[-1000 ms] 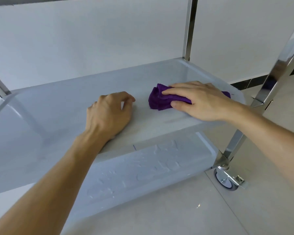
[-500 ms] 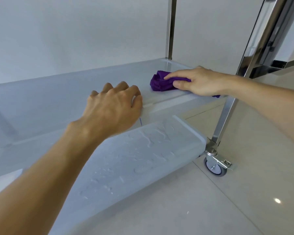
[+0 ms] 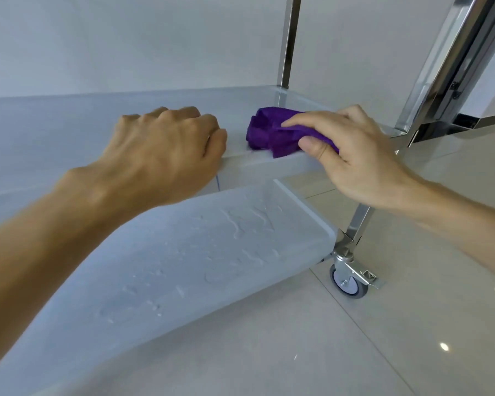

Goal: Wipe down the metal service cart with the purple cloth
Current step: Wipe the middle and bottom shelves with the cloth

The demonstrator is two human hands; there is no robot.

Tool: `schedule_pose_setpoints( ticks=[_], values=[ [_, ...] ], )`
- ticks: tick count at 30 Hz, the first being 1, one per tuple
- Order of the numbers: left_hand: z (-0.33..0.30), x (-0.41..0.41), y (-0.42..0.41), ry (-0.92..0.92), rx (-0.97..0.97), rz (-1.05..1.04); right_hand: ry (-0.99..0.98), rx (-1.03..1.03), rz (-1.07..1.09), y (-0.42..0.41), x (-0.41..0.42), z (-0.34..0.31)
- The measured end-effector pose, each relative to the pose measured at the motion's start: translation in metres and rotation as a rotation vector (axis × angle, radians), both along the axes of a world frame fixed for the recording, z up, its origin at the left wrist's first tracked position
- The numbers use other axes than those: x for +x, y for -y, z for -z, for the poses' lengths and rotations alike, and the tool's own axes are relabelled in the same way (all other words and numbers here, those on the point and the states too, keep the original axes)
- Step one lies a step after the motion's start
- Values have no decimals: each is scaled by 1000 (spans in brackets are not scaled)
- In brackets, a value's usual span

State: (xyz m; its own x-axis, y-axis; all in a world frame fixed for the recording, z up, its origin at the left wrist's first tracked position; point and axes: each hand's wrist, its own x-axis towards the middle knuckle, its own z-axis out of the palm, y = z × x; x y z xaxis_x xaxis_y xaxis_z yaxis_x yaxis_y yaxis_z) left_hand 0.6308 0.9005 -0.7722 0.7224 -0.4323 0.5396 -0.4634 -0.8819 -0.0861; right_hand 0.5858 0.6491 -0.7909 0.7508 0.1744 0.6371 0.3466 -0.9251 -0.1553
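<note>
Head view. The purple cloth (image 3: 272,135) lay bunched at the front right corner of the service cart's middle shelf (image 3: 69,132), near the rear upright post (image 3: 287,41). The right hand (image 3: 355,155) held it, fingers (image 3: 306,120) draped over the top and thumb pinching its near edge at the shelf lip. The left hand (image 3: 160,155), just beside the cloth, had its fingers curled over the same lip, apparently bracing. The cloth looked soft, light and compliant, best gripped as a wad. Below were the beaded lower shelf (image 3: 183,267) and a caster (image 3: 347,281).
</note>
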Motion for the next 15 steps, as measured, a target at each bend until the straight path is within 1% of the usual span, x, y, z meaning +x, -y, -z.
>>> schedule_pose_setpoints(
  ticks=[2, 4, 7, 9, 12, 13, 15],
  values=[
    [0, -6, -2, 167, -33, 76, 128, -31, -44, -9, -20, 12],
    [2, -13, -6, 302, -28, 169, 216, -41, -62, -7, -34, 24],
    [13, -26, -10, 411, -34, 261, 313, -97, -77, 6, -45, 40],
    [27, -39, -13, 435, -44, 387, 349, -121, -98, 15, -49, 52],
    [58, -57, -15, 434, 69, 593, 359, -186, -150, 27, -53, 74],
    [70, -60, -15, 390, 100, 637, 343, -233, -157, 30, -53, 83],
    [92, -59, -13, 233, 111, 658, 261, -323, -146, 37, -50, 102]
  ],
)
